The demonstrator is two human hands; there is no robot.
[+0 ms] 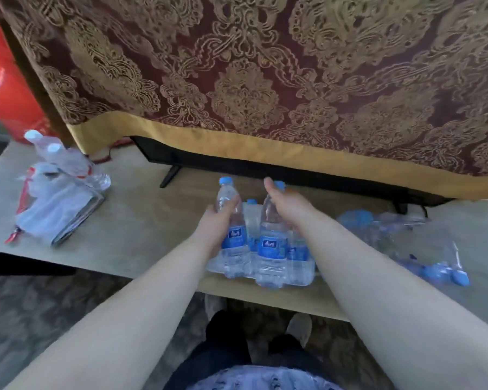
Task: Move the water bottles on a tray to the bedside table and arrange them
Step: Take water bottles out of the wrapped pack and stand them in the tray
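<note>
Left hand (217,220) is curled round the left bottle (235,237), gripping mid-body above the label. Right hand (285,201) wraps the shoulder of the right bottle (273,244), thumb raised and fingers hidden behind it. Both bottles stand upright in a tight cluster of bottles (299,254) near the worktop (141,220) front edge. No tray can be made out. Judgement: one bottle per hand allows a paired lift, and the high grips should keep them vertical. A loose plastic wrap (406,235) lies just right of the cluster, and a bag (62,198) sits well left.
</note>
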